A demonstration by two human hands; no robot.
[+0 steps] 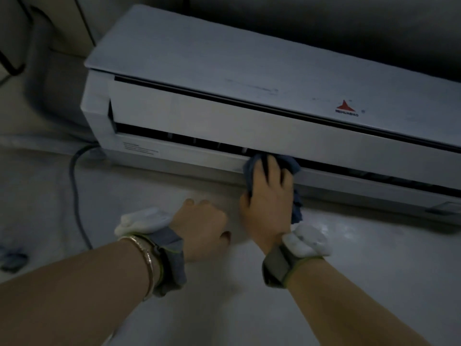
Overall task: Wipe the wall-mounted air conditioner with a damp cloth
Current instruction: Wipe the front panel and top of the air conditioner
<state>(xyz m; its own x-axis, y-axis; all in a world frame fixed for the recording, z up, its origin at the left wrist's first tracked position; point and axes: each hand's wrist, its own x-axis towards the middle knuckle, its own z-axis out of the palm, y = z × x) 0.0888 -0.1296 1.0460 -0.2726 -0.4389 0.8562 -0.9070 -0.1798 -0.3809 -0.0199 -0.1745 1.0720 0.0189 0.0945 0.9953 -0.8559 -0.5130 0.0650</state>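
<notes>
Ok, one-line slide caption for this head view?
Right hand presses a blue cloth along the air conditioner vent; left hand braces below.

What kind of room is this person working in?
Probably an ordinary indoor room, a home or small office; it is too dim to say more. A split air conditioner is mounted on a plain wall, with a power cable hanging beside it.
</notes>
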